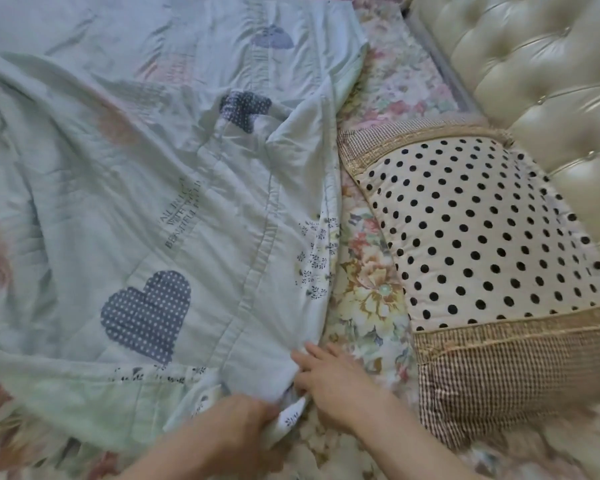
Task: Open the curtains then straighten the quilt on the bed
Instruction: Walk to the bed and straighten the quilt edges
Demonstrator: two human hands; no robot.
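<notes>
A pale green quilt (125,174) with dark dotted hearts lies wrinkled over most of the bed, its near corner bunched at the bottom middle. My left hand (236,427) is closed on that corner, gripping the folded fabric with the small floral lining showing. My right hand (333,382) is just to the right of it, fingers pinching the same quilt edge where it meets the floral sheet (368,299). No curtains are in view.
A cream pillow with black dots and a checked brown border (482,244) lies on the right against a tufted cream headboard (534,64). The floral sheet shows in a strip between quilt and pillow.
</notes>
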